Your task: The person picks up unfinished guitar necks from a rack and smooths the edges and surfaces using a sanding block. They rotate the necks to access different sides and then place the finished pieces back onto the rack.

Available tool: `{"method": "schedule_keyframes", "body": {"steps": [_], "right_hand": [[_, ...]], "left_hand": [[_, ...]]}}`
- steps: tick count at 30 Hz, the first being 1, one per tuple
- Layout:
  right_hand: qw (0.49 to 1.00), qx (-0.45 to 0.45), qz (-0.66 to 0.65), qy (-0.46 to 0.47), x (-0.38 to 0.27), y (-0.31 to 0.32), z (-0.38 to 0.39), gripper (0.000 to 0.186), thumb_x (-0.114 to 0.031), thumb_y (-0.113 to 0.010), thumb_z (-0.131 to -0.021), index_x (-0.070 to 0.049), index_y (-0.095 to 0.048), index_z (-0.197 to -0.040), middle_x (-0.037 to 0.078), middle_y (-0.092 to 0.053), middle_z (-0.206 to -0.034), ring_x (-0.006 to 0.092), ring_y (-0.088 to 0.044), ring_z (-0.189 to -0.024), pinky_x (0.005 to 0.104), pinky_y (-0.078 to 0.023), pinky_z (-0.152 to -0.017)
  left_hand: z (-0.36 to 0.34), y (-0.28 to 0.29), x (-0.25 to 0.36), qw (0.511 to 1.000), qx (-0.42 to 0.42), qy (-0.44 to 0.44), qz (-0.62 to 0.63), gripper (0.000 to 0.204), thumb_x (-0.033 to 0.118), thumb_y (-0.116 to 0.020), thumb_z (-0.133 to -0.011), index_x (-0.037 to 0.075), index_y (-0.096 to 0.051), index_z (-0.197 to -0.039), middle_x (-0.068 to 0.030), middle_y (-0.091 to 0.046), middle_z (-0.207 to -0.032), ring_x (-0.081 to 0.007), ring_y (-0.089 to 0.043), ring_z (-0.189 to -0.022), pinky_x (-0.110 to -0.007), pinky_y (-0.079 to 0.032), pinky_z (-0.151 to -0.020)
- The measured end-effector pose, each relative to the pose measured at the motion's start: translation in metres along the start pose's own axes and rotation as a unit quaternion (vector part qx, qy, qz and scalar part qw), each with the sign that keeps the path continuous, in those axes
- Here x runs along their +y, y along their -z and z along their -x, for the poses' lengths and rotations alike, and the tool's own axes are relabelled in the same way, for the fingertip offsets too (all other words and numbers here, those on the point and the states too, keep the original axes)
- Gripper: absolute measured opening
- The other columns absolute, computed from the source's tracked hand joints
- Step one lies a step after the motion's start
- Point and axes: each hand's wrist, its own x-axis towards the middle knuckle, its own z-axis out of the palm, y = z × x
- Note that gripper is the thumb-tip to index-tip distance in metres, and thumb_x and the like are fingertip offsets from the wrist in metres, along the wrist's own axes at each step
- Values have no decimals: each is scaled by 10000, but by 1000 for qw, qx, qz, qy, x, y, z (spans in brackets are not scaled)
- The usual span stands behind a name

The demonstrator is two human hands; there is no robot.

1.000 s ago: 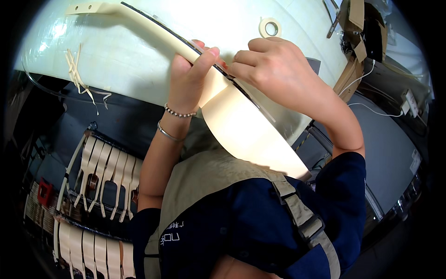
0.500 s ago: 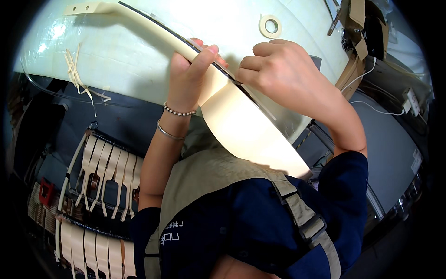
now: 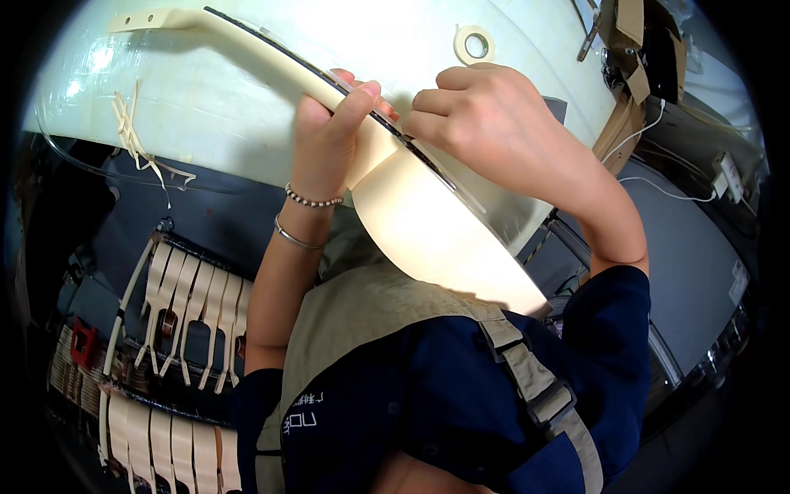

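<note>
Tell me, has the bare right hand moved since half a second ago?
Yes: the bare right hand moved slightly left, judged against the brown cardboard box.

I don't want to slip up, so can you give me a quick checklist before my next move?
1. Left hand around the unpainted ukulele-like instrument's neck: ok.
2. Instrument body against the khaki apron: ok, appears to rest there.
3. Right hand gripping something: cannot tell, fingertips hidden.
4. Tape roll on the pale table: ok.
5. Loose pale strips fully on the table: not ok, ends hang over the edge.
</note>
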Motion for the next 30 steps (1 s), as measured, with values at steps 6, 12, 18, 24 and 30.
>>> {"method": "schedule_keyframes", "body": {"steps": [6, 12, 18, 24, 30], "right_hand": [[998, -56, -11, 3, 5, -2, 6, 152, -107, -604, -609, -88, -628, -758, 0, -521, -642, 151, -525, -624, 280, -445, -540], [1000, 8, -15, 12, 8, -10, 4, 186, -104, -595, -619, -89, -647, -798, 2, -524, -647, 157, -524, -622, 282, -448, -545], [999, 11, -38, 16, 13, -13, 2, 190, -105, -596, -617, -88, -651, -797, 0, -539, -658, 160, -526, -625, 281, -447, -548], [997, -31, -63, 18, 15, -11, 11, 186, -93, -588, -626, -89, -652, -800, 3, -551, -671, 162, -529, -631, 278, -449, -549], [998, 20, -55, 5, 13, -16, 7, 200, -96, -595, -617, -90, -651, -810, 1, -560, -683, 157, -530, -634, 278, -449, -548]], "left_hand": [[0, 3, -1, 1000, -2, 2, -15, 179, 93, -594, -806, 38, -426, -782, -87, -601, -682, -114, -563, -583, -245, -477, -548], [2, 1, 3, 1000, -2, 9, -27, 198, 104, -600, -807, 30, -417, -822, -85, -595, -682, -117, -568, -595, -248, -483, -554], [1, 0, 3, 1000, -1, 9, -13, 218, 108, -607, -804, 35, -405, -840, -85, -587, -689, -133, -580, -624, -258, -492, -568], [0, 3, -1, 1000, -5, 6, -15, 212, 108, -606, -804, 39, -408, -835, -88, -591, -702, -136, -584, -628, -259, -494, -569], [0, 2, 0, 1000, -9, 14, -7, 212, 111, -606, -807, 28, -416, -849, -92, -594, -704, -133, -583, -629, -257, -494, -571]]}}
